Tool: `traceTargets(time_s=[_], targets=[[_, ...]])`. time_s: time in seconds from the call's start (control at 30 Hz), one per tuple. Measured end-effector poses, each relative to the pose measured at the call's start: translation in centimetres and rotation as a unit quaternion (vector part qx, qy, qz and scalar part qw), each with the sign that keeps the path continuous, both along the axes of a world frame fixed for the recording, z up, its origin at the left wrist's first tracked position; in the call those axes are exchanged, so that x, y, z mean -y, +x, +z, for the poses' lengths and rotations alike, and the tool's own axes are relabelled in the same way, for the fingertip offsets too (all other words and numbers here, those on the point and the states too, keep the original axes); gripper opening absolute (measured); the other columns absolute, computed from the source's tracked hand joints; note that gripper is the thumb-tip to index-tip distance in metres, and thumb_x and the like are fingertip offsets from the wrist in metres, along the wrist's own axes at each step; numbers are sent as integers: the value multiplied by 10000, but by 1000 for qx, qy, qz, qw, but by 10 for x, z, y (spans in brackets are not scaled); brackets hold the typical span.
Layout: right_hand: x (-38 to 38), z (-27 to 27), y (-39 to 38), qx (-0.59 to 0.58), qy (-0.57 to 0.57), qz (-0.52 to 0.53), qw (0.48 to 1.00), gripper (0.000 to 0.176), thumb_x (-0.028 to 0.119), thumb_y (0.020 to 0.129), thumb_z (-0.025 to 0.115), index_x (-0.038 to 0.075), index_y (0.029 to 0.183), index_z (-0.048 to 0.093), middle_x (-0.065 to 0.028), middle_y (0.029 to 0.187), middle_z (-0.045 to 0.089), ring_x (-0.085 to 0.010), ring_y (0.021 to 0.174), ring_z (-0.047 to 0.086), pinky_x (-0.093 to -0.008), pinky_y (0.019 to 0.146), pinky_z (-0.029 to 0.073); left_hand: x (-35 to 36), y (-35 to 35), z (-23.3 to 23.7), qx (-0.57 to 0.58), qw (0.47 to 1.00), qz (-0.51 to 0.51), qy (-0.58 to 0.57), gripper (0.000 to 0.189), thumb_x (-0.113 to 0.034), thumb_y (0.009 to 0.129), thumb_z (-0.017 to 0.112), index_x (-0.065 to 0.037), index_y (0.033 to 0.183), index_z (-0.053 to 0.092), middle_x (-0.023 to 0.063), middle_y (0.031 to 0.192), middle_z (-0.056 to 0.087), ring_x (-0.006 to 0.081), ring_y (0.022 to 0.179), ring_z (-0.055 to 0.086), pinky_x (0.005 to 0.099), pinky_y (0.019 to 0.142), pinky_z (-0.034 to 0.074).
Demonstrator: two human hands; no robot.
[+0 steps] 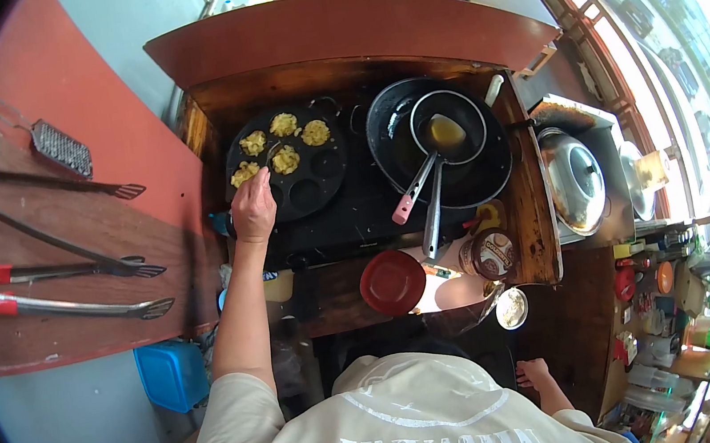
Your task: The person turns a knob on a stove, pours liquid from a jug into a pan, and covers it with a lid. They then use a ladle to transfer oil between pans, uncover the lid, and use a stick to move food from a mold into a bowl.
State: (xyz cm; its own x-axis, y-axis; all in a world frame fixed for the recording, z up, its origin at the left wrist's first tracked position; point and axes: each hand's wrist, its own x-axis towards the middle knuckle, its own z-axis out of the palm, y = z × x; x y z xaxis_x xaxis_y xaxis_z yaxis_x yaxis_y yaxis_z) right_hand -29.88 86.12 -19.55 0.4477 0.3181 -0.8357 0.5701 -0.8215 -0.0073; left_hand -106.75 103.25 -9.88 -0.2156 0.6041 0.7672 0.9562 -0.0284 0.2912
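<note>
The left hand (253, 208) is gripping a thin utensil (271, 153) over the dimpled pan (316, 192) of batter cakes (282, 124), while the right hand (534, 372) is hanging low, its grasp impossible to tell.

The left arm (241, 308) is stretched forward, away from the body. It is nearly straight at the elbow and bare from the upper arm to the wrist. The left hand (253, 208) is held with its back turned upward and the wrist in line with the forearm. Its fingers are drawn together and curled downward in a closed pinch. The right arm (559, 396) is kept low and close to the body, with only the forearm seen. The right hand (534, 372) is held low at the side; whether its fingers are spread or curled cannot be told.
</note>
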Motion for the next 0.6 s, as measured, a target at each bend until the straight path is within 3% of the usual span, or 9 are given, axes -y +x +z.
traceTargets(time_s=[0.1, 0.17, 0.3, 0.4, 0.5, 0.6], targets=[[37, -16, 20, -16, 15, 14, 1000, 218, 225, 909, 663, 10, 904, 697, -99, 816, 689, -232, 660, 677, -373, 568, 590, -3, -2, -5, -51, 998, -31, -27, 176, -50, 909, 655, -25, 1082, 636, 140, 874, 695, 312, 795, 681, 403, 713, 558], [62, -61, 63, -57, 39, 249, 966, 215, 219, 916, 644, 19, 866, 706, -96, 784, 684, -235, 662, 678, -367, 571, 580, -1, -3, -4, -46, 997, -22, -64, 177, -52, 906, 658, -22, 1077, 628, 142, 893, 693, 306, 802, 681, 393, 717, 561], [76, -68, 69, -67, 42, 223, 972, 216, 216, 917, 641, 15, 879, 707, -98, 794, 691, -235, 659, 676, -366, 573, 575, -6, -5, 3, -105, 991, -48, -70, 143, -37, 911, 633, -32, 1054, 629, 147, 853, 688, 299, 796, 687, 387, 686, 560], [77, -75, 78, -61, 98, 234, 965, 217, 220, 919, 645, 16, 879, 707, -96, 800, 695, -235, 656, 675, -369, 578, 579, -10, -5, 5, -78, 989, -37, -123, 110, -50, 927, 611, -31, 1034, 632, 161, 811, 682, 325, 752, 685, 421, 662, 552], [82, -86, 94, -62, 74, 257, 962, 217, 220, 921, 646, 16, 877, 707, -97, 801, 696, -238, 658, 675, -371, 578, 582, -16, -8, 21, 122, 991, 42, -47, 129, -94, 954, 571, -24, 1001, 669, 204, 789, 672, 390, 708, 667, 456, 649, 538], [70, -61, 66, -41, 37, 219, 974, 218, 218, 927, 637, 15, 886, 703, -100, 815, 698, -240, 670, 677, -382, 593, 587, -17, -22, 22, 417, 892, 124, -122, 188, -106, 978, 549, 49, 982, 656, 119, 697, 650, 215, 574, 654, 361, 565, 570]])
